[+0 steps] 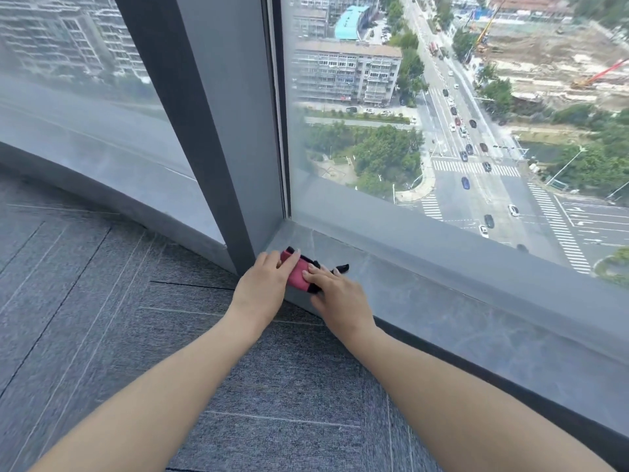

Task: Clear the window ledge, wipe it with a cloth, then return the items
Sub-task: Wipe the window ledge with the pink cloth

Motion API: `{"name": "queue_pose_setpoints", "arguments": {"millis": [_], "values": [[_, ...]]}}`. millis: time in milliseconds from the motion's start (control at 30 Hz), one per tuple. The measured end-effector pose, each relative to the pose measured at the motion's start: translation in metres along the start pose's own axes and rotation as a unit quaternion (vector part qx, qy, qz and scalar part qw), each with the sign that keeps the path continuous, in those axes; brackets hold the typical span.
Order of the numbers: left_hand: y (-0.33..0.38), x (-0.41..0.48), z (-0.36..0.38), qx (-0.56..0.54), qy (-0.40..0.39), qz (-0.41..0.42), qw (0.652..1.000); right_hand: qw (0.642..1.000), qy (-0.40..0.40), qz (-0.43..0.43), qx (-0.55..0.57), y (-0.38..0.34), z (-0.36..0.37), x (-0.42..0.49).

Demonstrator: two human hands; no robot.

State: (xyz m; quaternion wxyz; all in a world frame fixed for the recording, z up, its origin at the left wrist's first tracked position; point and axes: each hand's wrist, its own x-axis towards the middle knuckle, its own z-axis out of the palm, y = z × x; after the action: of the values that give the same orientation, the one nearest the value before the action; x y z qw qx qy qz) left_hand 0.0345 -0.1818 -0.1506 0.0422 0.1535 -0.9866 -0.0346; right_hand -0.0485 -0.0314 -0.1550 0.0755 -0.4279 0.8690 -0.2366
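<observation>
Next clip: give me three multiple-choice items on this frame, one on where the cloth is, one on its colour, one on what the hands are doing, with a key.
1. Where is the cloth?
A. on the carpet
B. on the ledge beside the window post
C. on the glass

2. What colour is the cloth?
A. pink with black
B. white
C. green

3. What state are the hands in?
A. both raised
B. one on the cloth
C. both pressing the cloth

Key: B, the cloth lies on the ledge by the post; A, pink with black edges; C, left hand and right hand rest on it.

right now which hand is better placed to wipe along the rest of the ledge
Probably the right hand: it lies on the pink cloth on the side facing the long ledge. The left hand sits by the frame corner.
</observation>
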Motion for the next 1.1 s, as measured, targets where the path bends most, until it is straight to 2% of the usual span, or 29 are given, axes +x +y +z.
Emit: {"name": "queue_pose_setpoints", "arguments": {"millis": [133, 267, 367, 433, 500, 633, 800, 900, 1033, 1100], "values": [[0.009, -0.014, -0.001, -0.012, 0.061, 0.046, 0.997, 0.998, -0.003, 0.029, 0.057, -0.001, -0.012, -0.026], [0.015, -0.025, -0.017, -0.140, 0.056, 0.089, 0.985, 0.983, -0.031, 0.078, 0.164, 0.009, -0.042, -0.039], [0.028, -0.008, -0.026, -0.228, 0.057, 0.077, 0.969, 0.972, 0.028, 0.092, 0.214, 0.021, -0.062, -0.034], [0.039, 0.009, -0.027, -0.246, 0.072, 0.069, 0.964, 0.972, 0.083, 0.102, 0.197, 0.026, -0.072, -0.028], [0.049, 0.022, -0.024, -0.251, 0.042, 0.057, 0.965, 0.974, 0.099, 0.118, 0.164, 0.031, -0.077, -0.025], [0.058, 0.018, -0.017, -0.245, -0.049, 0.052, 0.967, 0.980, 0.021, 0.153, 0.122, 0.038, -0.066, -0.038], [0.053, -0.011, -0.006, -0.224, -0.051, 0.062, 0.971, 0.986, -0.013, 0.134, 0.095, 0.032, -0.052, -0.065], [0.053, -0.020, -0.011, -0.204, -0.077, 0.037, 0.975, 0.990, -0.027, 0.111, 0.083, 0.028, -0.054, -0.072], [0.065, -0.044, -0.047, -0.123, -0.214, -0.010, 0.969, 0.981, -0.165, 0.078, 0.067, 0.016, -0.078, -0.079], [0.072, -0.064, -0.075, -0.175, -0.256, -0.073, 0.948, 0.964, -0.232, 0.084, 0.095, 0.001, -0.102, -0.083]]}}
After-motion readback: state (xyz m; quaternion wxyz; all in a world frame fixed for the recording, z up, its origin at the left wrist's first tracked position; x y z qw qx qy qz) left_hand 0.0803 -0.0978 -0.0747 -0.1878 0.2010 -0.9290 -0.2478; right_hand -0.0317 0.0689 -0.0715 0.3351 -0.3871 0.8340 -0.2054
